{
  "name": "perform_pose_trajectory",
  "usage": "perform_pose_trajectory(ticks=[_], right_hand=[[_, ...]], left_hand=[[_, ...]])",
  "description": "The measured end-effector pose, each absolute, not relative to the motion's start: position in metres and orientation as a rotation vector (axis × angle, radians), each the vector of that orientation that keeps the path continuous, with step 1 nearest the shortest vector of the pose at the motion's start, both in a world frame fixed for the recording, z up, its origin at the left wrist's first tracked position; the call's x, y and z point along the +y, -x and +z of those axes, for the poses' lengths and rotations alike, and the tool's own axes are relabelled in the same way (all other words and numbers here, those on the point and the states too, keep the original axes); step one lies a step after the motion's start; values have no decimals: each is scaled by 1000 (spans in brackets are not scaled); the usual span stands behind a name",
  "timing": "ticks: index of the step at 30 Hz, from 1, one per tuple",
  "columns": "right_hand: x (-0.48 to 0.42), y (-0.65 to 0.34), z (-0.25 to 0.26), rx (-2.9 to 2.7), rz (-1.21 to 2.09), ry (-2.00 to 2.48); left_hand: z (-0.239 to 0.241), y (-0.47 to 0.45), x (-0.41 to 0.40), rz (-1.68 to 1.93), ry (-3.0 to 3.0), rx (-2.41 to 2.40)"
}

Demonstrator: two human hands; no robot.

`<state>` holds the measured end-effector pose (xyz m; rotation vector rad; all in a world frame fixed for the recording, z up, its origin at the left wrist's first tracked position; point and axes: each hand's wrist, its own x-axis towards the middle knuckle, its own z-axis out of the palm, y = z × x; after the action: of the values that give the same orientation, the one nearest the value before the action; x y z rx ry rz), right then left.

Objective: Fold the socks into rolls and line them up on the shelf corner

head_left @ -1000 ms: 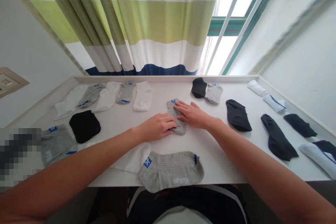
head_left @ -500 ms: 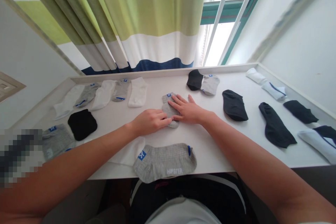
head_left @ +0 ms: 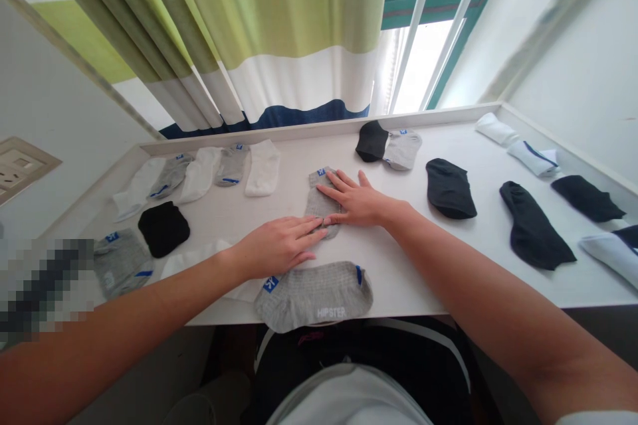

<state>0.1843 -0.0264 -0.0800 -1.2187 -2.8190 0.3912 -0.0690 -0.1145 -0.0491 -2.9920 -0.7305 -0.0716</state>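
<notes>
A grey ankle sock [head_left: 316, 203] with a blue tag lies flat in the middle of the white tabletop. My right hand [head_left: 357, 203] rests on its right side, fingers spread. From the left, the fingertips of my left hand [head_left: 276, 246] touch the lower end of the same sock; its fingers are stretched out. Part of that sock is hidden under my hands. Nearer to me, a second grey sock [head_left: 319, 295] lettered HIPSTER lies sideways across the table's front edge. A white sock [head_left: 187, 261] is partly covered by my left forearm.
White and grey socks stand in a row at the back left, including a white one [head_left: 262, 169]. A black folded sock [head_left: 163, 228] and a grey sock [head_left: 119, 262] lie left. Several black socks [head_left: 451, 189] and white ones lie right. A raised rim [head_left: 309, 129] borders the table.
My left hand has shifted slightly down and its curled fingers have straightened. My right hand stays on the grey sock. The view has tilted a little.
</notes>
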Motion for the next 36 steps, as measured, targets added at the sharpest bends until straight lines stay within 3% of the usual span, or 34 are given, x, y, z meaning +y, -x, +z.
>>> perform_pose_trajectory(ticks=[9, 15, 21, 32, 36], right_hand=[[-28, -184, -79, -2808, 411, 1227], [-56, -190, -31, -2651, 181, 1156], [-130, -195, 0, -2791, 316, 1440], [-185, -201, -38, -2665, 540, 1573], [-188, -202, -38, -2548, 641, 1613]], left_hand=[[-43, 69, -140, 171, 2926, -1034], [-7, 87, -158, 81, 2781, -1532], [-5, 96, -180, 294, 2705, -2080], [-28, 82, -172, -46, 2969, -1889], [-27, 75, -174, -12, 2960, -1796]])
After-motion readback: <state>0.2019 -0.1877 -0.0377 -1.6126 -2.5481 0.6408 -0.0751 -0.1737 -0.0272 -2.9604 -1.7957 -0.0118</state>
